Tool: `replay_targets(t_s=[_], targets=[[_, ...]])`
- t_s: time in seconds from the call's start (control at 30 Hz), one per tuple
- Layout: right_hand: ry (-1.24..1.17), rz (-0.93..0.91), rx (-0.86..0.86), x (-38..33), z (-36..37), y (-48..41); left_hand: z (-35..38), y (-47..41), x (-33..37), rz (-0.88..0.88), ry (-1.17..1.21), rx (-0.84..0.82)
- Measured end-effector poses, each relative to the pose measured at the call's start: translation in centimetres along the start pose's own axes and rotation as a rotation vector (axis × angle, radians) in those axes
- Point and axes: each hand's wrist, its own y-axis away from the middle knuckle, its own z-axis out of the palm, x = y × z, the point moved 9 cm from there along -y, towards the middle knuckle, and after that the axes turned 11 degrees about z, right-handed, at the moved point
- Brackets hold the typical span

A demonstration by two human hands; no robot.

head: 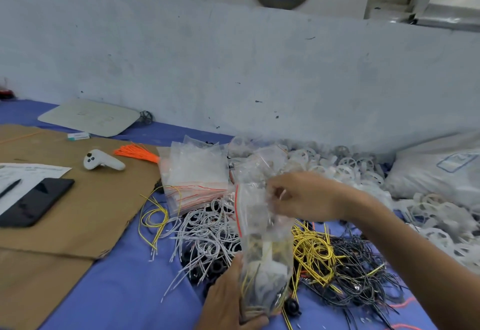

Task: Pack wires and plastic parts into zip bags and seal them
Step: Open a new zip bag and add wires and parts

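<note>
Two hands on one zip bag [262, 239], held roughly upright over the blue cloth [124, 290]. Left hand [228, 301] wrapped round the bag's bottom, fingers curled against the packed end. Right hand [298, 197] up at the mouth, fingertips pinching the clear plastic beside the red seal strip. Inside, bunched low: packed wires [249, 283], yellow and dark, plus a white plastic piece [267, 257]. Mouth crumpled; sealed or not, cannot tell. Just behind the bag, a stack of empty zip bags [194, 171] with red strips, lying flat. Under and left of the bag, a heap of white wires [205, 228] over black plastic parts [207, 267]. Right of it, yellow wires [311, 249] tangled into black wires [363, 270]. Farther right and along the wall, a big pile of white plastic rings [350, 171], with a white sack [441, 168] beside. A few loose yellow wire loops [153, 215] at the edge of the cardboard [78, 213]. On the cardboard: orange wire bundle [135, 153], white controller [102, 161], dark phone [36, 201].
</note>
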Motion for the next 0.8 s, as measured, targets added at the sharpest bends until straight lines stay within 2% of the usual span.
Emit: replay_targets(t_s=[0.07,0.1,0.17,0.23,0.27,0.37,0.43,0.5,0.6,0.7,0.8], targets=[[0.143,0.031,-0.176,0.2,1.7,0.7,0.6,0.7,-0.4,-0.030,0.048,-0.097],[0.167,0.061,-0.248,0.4,2.3,0.9,0.8,1.5,-1.2,-0.045,0.098,-0.082],[0.194,0.052,-0.305,0.0,2.9,1.4,1.3,1.8,-1.8,-0.059,0.112,-0.142],[0.210,0.043,-0.318,-0.1,3.3,1.4,1.1,1.1,-1.3,-0.043,-0.057,-0.120],[0.216,0.051,-0.308,0.1,3.5,1.4,1.5,1.4,-0.3,0.001,-0.065,-0.155],[0.123,0.061,-0.241,1.2,3.8,1.4,-1.5,2.3,2.0,0.112,0.146,0.248],[0.010,0.051,-0.205,1.7,4.0,1.6,-3.1,2.4,3.2,0.117,0.235,0.410],[-0.008,0.016,-0.138,2.0,4.5,1.7,-4.2,2.0,4.4,0.149,0.284,0.464],[0.100,-0.005,0.018,3.2,5.0,1.4,-5.7,1.0,6.1,0.207,0.235,0.452],[0.144,0.116,-0.095,5.8,6.0,1.6,-7.5,0.4,7.2,0.273,0.210,0.456],[0.107,0.129,-0.186,6.3,5.1,2.2,-9.8,0.1,8.6,0.330,0.195,0.458]])
